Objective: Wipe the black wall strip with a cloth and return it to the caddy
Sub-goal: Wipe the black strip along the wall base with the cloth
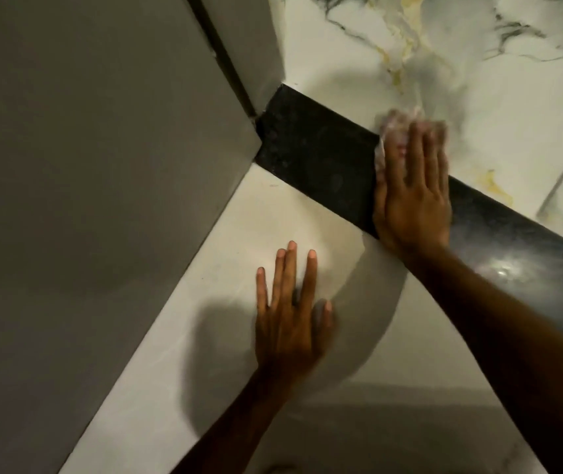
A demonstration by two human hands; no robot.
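Note:
The black wall strip (pixel 317 159) runs slantwise from the grey corner at centre left down to the right edge. My right hand (pixel 413 193) lies flat across the strip with its fingers pointing up, pressing a pale cloth (pixel 394 126) against the wall. Only the cloth's upper and left edges show past the fingers. My left hand (pixel 290 309) rests flat and empty on the white wall below the strip, fingers spread. The caddy is not in view.
A grey wall panel (pixel 85 200) with a dark vertical seam fills the left side and meets the strip at a corner. White marble tile with grey and yellow veins (pixel 444 46) lies above the strip, and plain white tile (pixel 204 336) below it.

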